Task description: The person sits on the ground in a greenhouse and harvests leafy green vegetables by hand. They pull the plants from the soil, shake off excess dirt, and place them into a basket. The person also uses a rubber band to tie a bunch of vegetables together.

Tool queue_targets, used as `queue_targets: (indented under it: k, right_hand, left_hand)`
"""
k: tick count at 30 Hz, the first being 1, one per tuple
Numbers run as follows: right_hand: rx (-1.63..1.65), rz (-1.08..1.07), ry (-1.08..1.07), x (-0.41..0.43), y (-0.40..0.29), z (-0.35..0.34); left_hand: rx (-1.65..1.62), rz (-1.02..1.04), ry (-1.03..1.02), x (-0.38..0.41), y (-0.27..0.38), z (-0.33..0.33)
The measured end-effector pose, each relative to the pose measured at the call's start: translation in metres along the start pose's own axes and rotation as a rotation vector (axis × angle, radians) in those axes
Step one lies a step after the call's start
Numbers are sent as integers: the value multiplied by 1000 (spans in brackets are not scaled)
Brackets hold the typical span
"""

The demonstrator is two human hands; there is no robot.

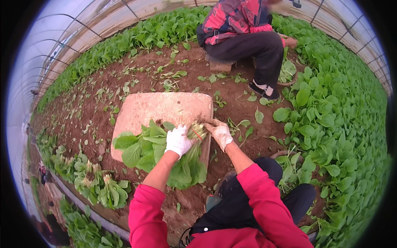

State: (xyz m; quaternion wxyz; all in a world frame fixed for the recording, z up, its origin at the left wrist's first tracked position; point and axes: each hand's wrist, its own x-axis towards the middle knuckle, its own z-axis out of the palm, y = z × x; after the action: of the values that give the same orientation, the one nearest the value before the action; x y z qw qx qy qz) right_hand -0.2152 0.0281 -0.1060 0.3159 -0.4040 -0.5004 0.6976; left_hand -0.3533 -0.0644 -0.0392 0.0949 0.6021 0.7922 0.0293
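Note:
A bunch of leafy greens [152,147] lies over the near right part of a pale, soil-stained board [161,104], its pale stem ends pointing up and to the right. An orange-red band [197,134] runs around the stems. My left hand [179,141], in a white glove, is closed around the bunch just below the band. My right hand [219,131], in a soiled white glove, has its fingers at the cut stem ends near the board's right edge; whether they pinch the band or a stem is hidden. Dark soil crumbs lie on the board by the stems.
Several tied bunches [113,192] lie on the ground at the left. A person [242,34] sits on a low block at the top, beside a basket [288,82]. Another basket rim [283,153] shows by my knee. Dense growing greens [344,133] fill the right side.

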Motion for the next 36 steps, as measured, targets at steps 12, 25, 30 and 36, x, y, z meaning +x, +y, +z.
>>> queue_targets:
  k: [12,25,30,36]
  right_hand:
    - [183,284,-153,9,-7,-2]
    - [161,324,-170,7,-8,-4]
    - [147,340,-177,10,-5,-5]
    - [181,281,-109,6,-5,0]
  left_hand:
    - [-134,-12,15,13,-3,2]
    - [-240,-13,-3,6,-8,6]
    - [-368,-37,-65,13,-20,12]
    - [-354,-2,-150,20,-22,6]
